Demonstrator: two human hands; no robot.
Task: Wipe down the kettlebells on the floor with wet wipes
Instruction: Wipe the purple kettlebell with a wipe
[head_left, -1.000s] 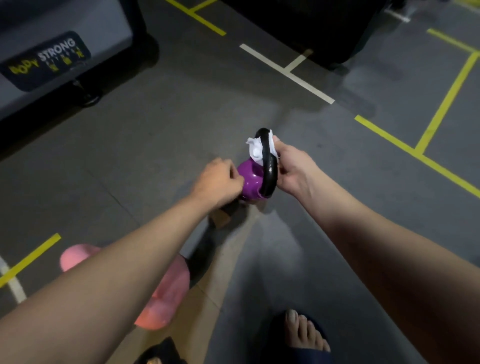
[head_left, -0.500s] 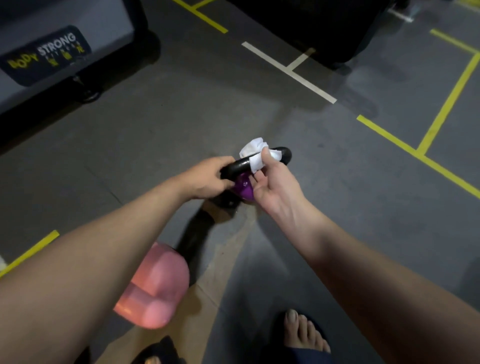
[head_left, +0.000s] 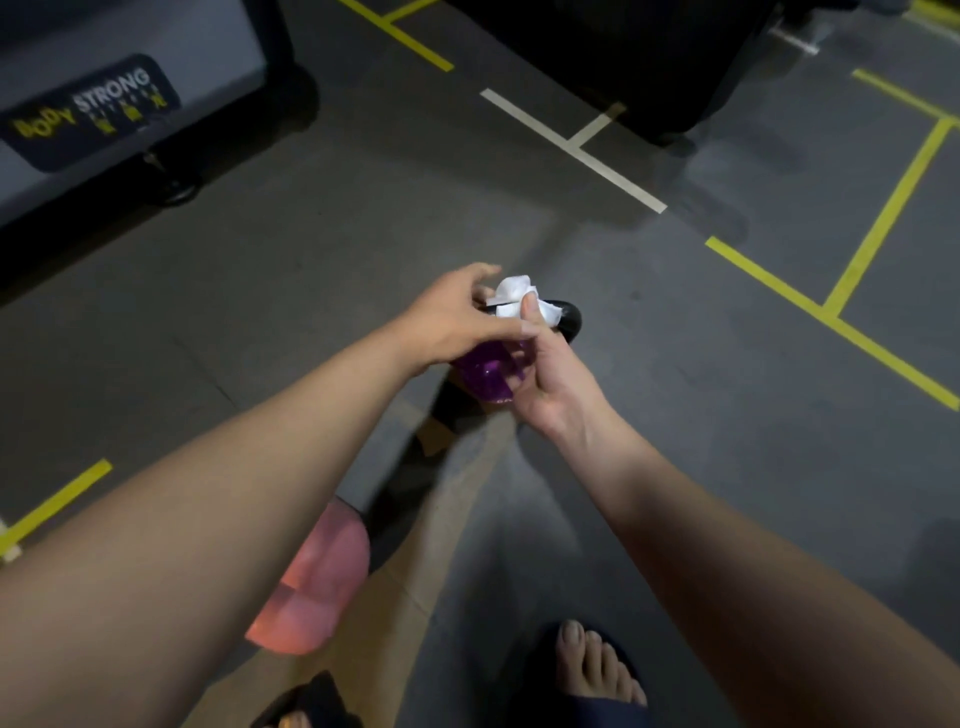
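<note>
Dark grey matte gym floor (head_left: 363, 249) is filling the view here, with yellow tape lines (head_left: 878, 228) crossing it on the right and a white tape line (head_left: 571, 148) running diagonally up top. A grey machine panel with a dark "BODY STRONG" label (head_left: 98, 111) is sitting at the upper left, and a bulky black piece of equipment (head_left: 623, 52) is looming at the top centre. In the middle, the small purple kettlebell with a glossy black handle (head_left: 488, 376) is sitting between both hands, looking lifted off the floor, its shadow lying beneath it. The right hand (head_left: 550, 384) is reaching in from below, fingers curling around the purple body while its thumb (head_left: 529, 312) is pressing the white crumpled wet wipe (head_left: 511, 291) onto the top of the handle. The left hand (head_left: 452, 322) is lying over the handle's left end, fingers loosely bent beside the wipe; whether it is actually gripping, I cannot tell. Down at the lower left, a pink rounded kettlebell (head_left: 311, 587) is resting on the floor, partly hidden under the left forearm and well apart from the purple one. A bare foot in a dark sandal (head_left: 592, 660) is showing at the bottom edge
</note>
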